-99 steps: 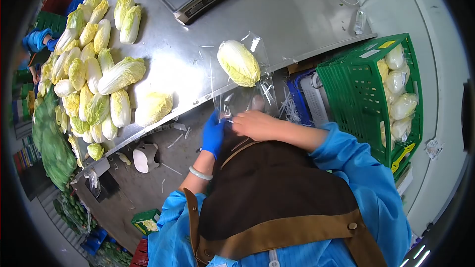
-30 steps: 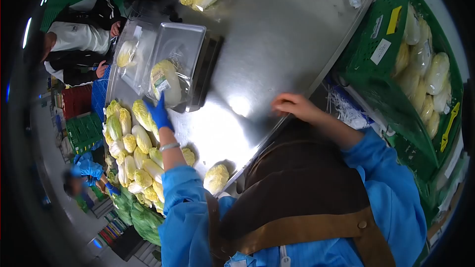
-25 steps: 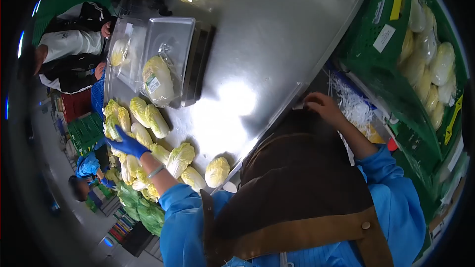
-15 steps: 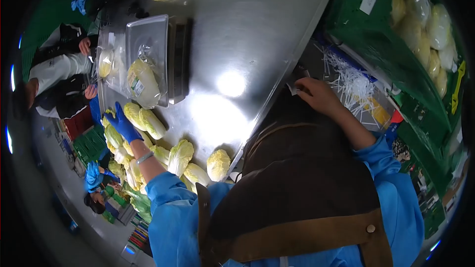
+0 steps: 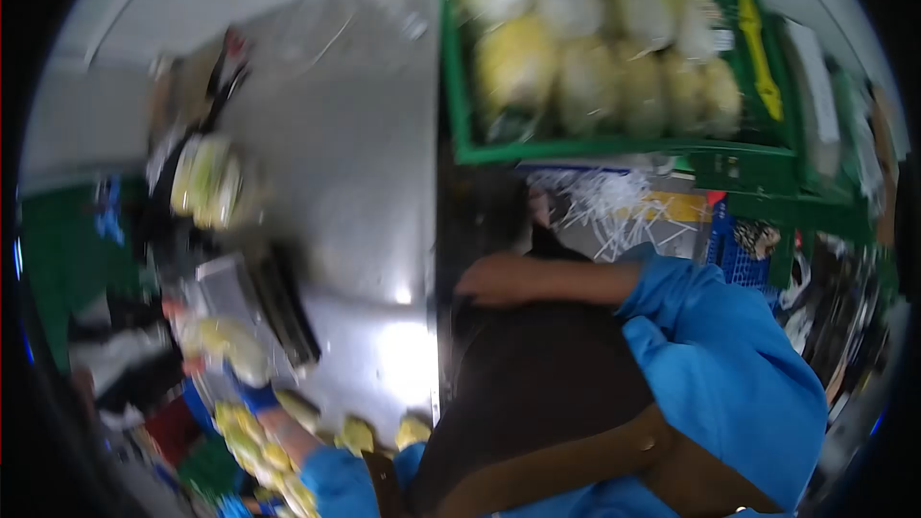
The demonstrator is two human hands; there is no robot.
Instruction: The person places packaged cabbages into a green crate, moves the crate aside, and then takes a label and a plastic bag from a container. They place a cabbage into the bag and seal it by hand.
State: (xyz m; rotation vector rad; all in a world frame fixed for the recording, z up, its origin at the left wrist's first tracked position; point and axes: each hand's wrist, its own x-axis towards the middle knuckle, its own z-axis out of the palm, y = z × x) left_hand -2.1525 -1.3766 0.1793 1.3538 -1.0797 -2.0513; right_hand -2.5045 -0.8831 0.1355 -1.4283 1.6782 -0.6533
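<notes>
My left hand (image 5: 251,393), in a blue glove and smeared by motion, is at the left side of the metal table, beside a plastic-wrapped napa cabbage (image 5: 230,349). Unwrapped napa cabbages (image 5: 251,446) are heaped near my left wrist, with a few loose ones (image 5: 355,435) along the table's near side. Bare and blurred, my right hand (image 5: 494,281) is in front of my dark apron (image 5: 537,364) by the table edge. Its fingers point down and are partly hidden against the dark cloth.
A green crate (image 5: 624,146) of bagged cabbages stands at the upper right, above white strips (image 5: 604,216). On the metal table (image 5: 355,173) are a scale tray (image 5: 223,280) and more bagged cabbages (image 5: 208,182). Another person's hand (image 5: 192,364) is close to the wrapped cabbage.
The view has swung right, bringing the crate into full view. My left hand has moved from the loose cabbages to near the wrapped one. My right hand is now across the apron front.
</notes>
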